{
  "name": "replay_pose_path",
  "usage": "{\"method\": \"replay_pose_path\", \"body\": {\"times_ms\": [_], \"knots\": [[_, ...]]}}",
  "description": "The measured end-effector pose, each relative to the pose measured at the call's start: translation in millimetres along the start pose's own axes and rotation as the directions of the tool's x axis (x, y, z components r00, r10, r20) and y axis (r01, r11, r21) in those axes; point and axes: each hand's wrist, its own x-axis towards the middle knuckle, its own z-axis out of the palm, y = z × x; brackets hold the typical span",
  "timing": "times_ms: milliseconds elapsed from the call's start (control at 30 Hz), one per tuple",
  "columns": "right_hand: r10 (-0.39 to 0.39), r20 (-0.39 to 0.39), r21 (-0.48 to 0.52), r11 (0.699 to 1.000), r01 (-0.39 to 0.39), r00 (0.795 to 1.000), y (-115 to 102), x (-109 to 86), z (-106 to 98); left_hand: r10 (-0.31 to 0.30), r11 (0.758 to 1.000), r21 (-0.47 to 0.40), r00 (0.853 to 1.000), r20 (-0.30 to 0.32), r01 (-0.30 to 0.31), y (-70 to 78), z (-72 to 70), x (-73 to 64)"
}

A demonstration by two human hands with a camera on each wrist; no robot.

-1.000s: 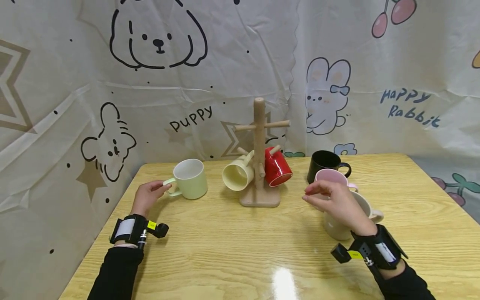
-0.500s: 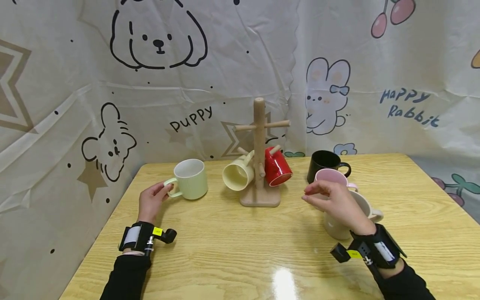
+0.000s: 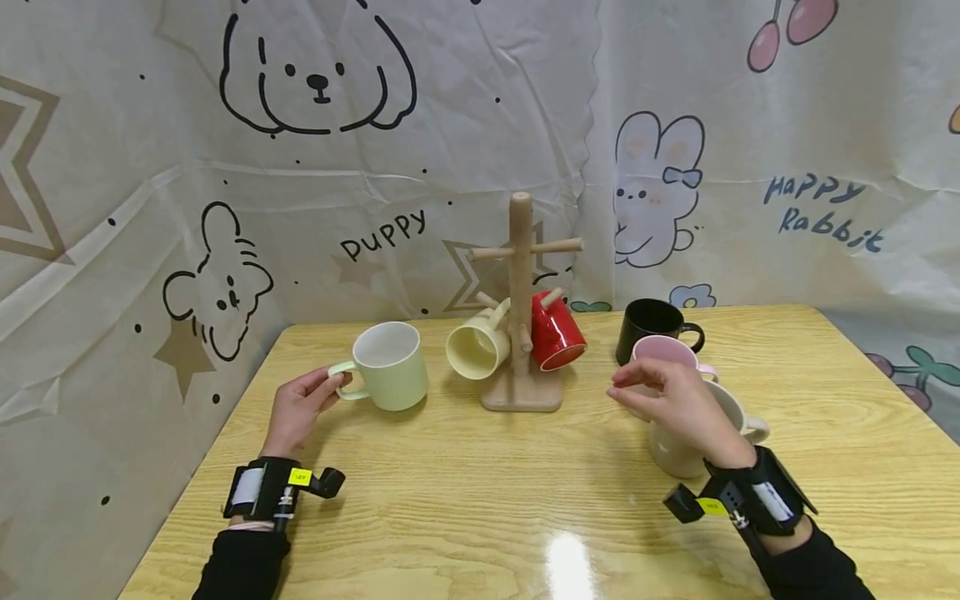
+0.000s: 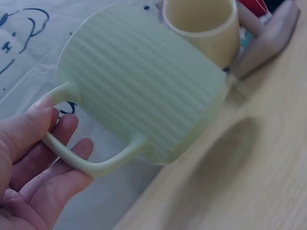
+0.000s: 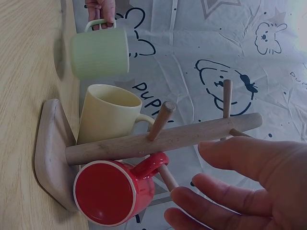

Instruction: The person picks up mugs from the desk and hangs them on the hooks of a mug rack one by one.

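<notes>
My left hand (image 3: 298, 410) pinches the handle of a light green mug (image 3: 393, 371) between thumb and fingers. In the left wrist view the ribbed mug (image 4: 144, 86) tilts, and its shadow lies apart from it on the table, so it is lifted. Right of it stands a wooden mug tree (image 3: 521, 267). A pale yellow mug (image 3: 477, 350) and a red mug (image 3: 557, 337) hang by their handles from its lower pegs. My right hand (image 3: 682, 408) hovers in front of the mugs on the right, fingers loosely bent and holding nothing.
A black mug (image 3: 645, 333), a pink mug (image 3: 663, 350) and a cream mug (image 3: 678, 454) stand in a row on the right of the wooden table (image 3: 465, 500); my right hand partly covers the latter two. The tree's upper pegs (image 3: 557, 246) bear no mugs. A patterned curtain (image 3: 360, 183) hangs behind.
My left hand has lifted the green mug and brought it slightly to the right and nearer to me. The right hand stays nearly still.
</notes>
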Motion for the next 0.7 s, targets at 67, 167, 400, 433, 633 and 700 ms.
{"method": "replay_pose_path", "body": {"times_ms": [67,167,400,433,633,700], "knots": [[0.002,-0.001,-0.002,1.000,-0.002,1.000,0,-0.2,0,-0.001,1.000,-0.003,1.000,0.020,0.001,6.7,1.9,-2.5],[0.003,-0.005,-0.009,1.000,-0.003,1.000,1,-0.5,-1,-0.018,1.000,0.026,0.999,0.049,0.016,28.7,9.0,-10.1],[-0.005,-0.009,-0.011,1.000,0.005,1.000,2,-0.3,0,0.001,1.000,-0.002,0.984,0.178,0.000,59.9,22.8,-21.6],[-0.007,-0.010,-0.014,1.000,0.006,1.000,2,-0.2,0,0.006,1.000,-0.005,0.981,0.195,-0.005,63.0,24.9,-23.4],[-0.011,-0.004,-0.018,1.000,0.011,1.000,1,0.9,0,0.047,0.998,-0.041,0.960,0.276,-0.037,77.8,39.9,-33.6],[-0.007,0.003,-0.007,1.000,0.007,1.000,2,0.9,0,0.055,0.998,-0.051,0.952,0.301,-0.041,81.1,46.1,-36.5]]}}
